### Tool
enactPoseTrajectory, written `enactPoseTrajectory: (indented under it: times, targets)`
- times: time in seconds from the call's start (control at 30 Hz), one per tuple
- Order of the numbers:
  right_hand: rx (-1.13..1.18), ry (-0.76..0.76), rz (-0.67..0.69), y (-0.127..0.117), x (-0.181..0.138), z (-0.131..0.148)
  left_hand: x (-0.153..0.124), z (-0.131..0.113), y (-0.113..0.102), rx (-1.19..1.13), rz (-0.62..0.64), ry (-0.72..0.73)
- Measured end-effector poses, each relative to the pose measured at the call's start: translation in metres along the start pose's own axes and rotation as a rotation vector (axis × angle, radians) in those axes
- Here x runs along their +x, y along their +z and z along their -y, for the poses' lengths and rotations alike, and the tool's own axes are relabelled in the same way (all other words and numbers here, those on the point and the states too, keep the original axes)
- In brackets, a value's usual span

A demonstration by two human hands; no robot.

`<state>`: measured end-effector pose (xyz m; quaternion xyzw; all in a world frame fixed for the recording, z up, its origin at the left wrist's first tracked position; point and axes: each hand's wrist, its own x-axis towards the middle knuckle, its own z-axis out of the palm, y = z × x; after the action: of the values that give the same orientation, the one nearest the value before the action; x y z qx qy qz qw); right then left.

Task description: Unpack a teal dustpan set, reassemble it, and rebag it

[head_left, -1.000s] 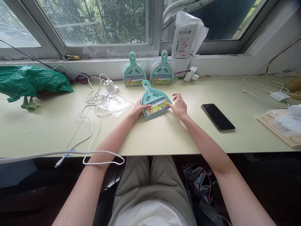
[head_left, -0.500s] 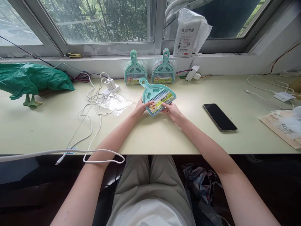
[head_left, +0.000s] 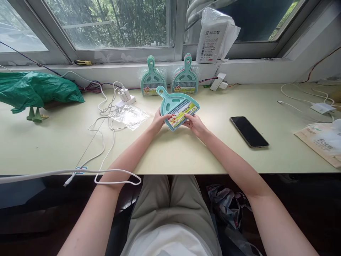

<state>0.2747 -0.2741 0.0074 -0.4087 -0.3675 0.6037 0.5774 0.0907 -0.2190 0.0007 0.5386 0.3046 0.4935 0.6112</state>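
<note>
A small teal dustpan set is held up just above the tabletop, tilted, with its handle pointing up and left. It is gripped by the left hand and the right hand, fingers closed on its lower edge. Two more sets are leaned against the wall behind. A black phone is lying to the right.

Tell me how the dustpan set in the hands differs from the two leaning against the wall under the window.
The held dustpan set is lifted off the table, gripped by the left hand and right hand; the two leaning sets stand on the table, untouched. The held one tilts with its handle up and to the left; the leaning ones stand handle-up. The held one looks unwrapped; the others sit in clear plastic. All are teal with a colourful label.
</note>
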Motion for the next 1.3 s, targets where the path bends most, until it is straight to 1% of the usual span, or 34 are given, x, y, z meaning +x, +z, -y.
enactPoseTrajectory:
  times: [0.13, 0.37, 0.7, 0.87, 0.93, 0.97, 1.03, 1.1, 1.13, 1.17, 1.2, 1.23, 1.3]
  targets:
    - [-0.017, -0.034, 0.032, -0.002, -0.001, -0.001, 0.001, -0.001, 0.0, 0.005, 0.005, 0.011]
    - [-0.039, -0.011, -0.049, 0.002, -0.003, 0.002, -0.002, -0.002, 0.002, 0.016, 0.02, -0.003]
    - [-0.042, -0.019, -0.047, -0.001, 0.0, -0.001, -0.001, -0.003, 0.001, -0.005, 0.023, -0.021]
    - [-0.04, -0.026, -0.053, -0.002, 0.001, 0.0, 0.002, -0.005, -0.003, 0.023, 0.068, -0.047]
    - [-0.039, -0.029, -0.05, -0.003, 0.001, 0.001, 0.005, -0.006, -0.008, 0.07, 0.046, -0.066]
    - [-0.039, -0.031, -0.049, -0.005, 0.002, 0.001, 0.007, -0.008, -0.012, 0.126, 0.007, -0.057]
    - [-0.045, -0.037, -0.049, -0.008, 0.003, 0.001, 0.009, -0.012, -0.02, 0.348, -0.134, 0.03]
    - [-0.049, -0.044, -0.059, -0.011, 0.004, 0.001, 0.009, -0.017, -0.031, 0.693, -0.306, 0.163]
    - [-0.05, -0.046, -0.067, -0.012, 0.005, 0.001, 0.009, -0.019, -0.037, 0.873, -0.38, 0.207]
    - [-0.051, -0.049, -0.075, -0.014, 0.005, 0.0, 0.008, -0.021, -0.044, 1.036, -0.437, 0.214]
    - [-0.054, -0.051, -0.081, -0.015, 0.006, 0.0, 0.008, -0.021, -0.05, 1.168, -0.466, 0.177]
    - [-0.056, -0.053, -0.087, -0.016, 0.007, 0.0, 0.008, -0.021, -0.055, 1.263, -0.463, 0.111]
    - [-0.063, -0.055, -0.098, -0.019, 0.008, 0.0, 0.008, -0.018, -0.062, 1.352, -0.371, -0.004]
